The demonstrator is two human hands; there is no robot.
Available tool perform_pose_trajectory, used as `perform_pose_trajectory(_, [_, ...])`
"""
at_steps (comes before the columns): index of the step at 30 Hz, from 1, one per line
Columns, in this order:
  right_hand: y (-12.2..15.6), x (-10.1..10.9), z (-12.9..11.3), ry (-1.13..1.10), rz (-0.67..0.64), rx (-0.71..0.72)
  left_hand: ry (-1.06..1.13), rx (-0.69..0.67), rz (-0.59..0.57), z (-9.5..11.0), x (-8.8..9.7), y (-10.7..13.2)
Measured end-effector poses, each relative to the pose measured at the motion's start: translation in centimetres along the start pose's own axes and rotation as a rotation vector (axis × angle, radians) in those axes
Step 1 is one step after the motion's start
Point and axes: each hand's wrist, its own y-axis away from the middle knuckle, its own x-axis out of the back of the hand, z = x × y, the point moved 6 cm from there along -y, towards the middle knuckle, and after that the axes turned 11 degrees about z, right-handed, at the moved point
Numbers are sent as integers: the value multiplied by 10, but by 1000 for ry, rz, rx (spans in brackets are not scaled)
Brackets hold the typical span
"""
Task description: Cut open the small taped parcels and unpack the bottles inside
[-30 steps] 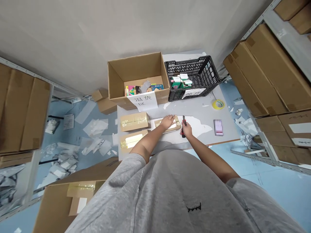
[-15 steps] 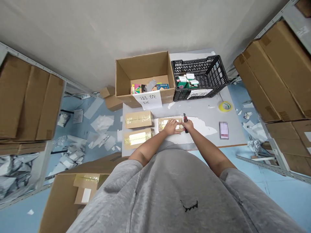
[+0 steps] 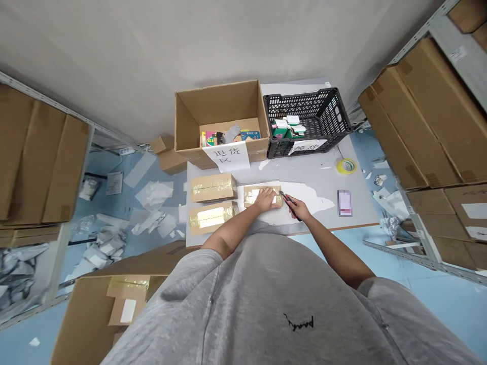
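Note:
A small taped cardboard box (image 3: 250, 196) lies on the table in front of me. My left hand (image 3: 267, 199) rests flat on top of it, fingers spread over the tape and white label. A red and black box cutter (image 3: 291, 203) is gripped in my right hand (image 3: 299, 209), its tip at the right end of the box. Whether the blade touches the tape is too small to tell. Two more taped boxes, a rear one (image 3: 213, 187) and a front one (image 3: 211, 218), sit left of my left hand.
A large open carton (image 3: 220, 104) with books and a black plastic crate (image 3: 308, 101) with green-and-white boxes stand at the back. Yellow tape (image 3: 346, 166) and a phone (image 3: 344, 203) lie right. An open carton (image 3: 81, 314) is at lower left; shelves of cartons (image 3: 429, 116) flank me.
My right hand has pulled slightly back and turned the box cutter from nearly upright to slanting toward the box's right end. My left hand stays on the box. The view has shifted slightly.

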Motion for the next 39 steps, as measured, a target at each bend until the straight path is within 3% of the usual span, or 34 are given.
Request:
perform_pose_trajectory(8, [2, -3, -2, 97, 54, -6, -47, -68, 15, 5, -1, 3])
perform_pose_trajectory(21, [12, -8, -15, 178, 85, -46, 10, -23, -48, 11, 7, 8])
perform_pose_trajectory(30, [22, -5, -8, 214, 168, -51, 31, 80, 36, -3, 20, -1])
perform_pose_trajectory(34, [21, -4, -10, 257, 258, -35, 8, 46, -60, -9, 28, -1])
perform_pose_trajectory(36, [18, -7, -14, 324, 275, -26, -11, 90, -92, -14, 32, -3])
perform_pose_trajectory(39, [11, -13, -27, 464, 301, 3, -73, 324, -70, -26, 37, -9])
